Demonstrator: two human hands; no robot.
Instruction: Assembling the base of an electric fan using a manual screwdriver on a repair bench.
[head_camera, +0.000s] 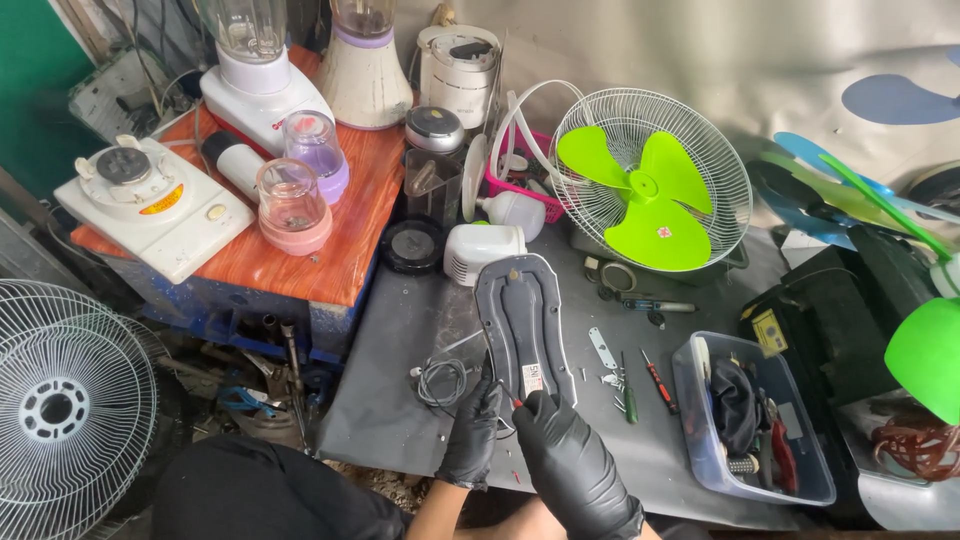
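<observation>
Grey oblong plastic housing (524, 322), dark inside, stands tilted between both gloved hands.

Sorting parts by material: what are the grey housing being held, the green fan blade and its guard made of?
Grey housing: looks like moulded plastic, matte, rounded edges. Green fan blade: likely plastic, glossy, saturated colour. Guard: thin wire grille, probably white-coated metal.
</observation>
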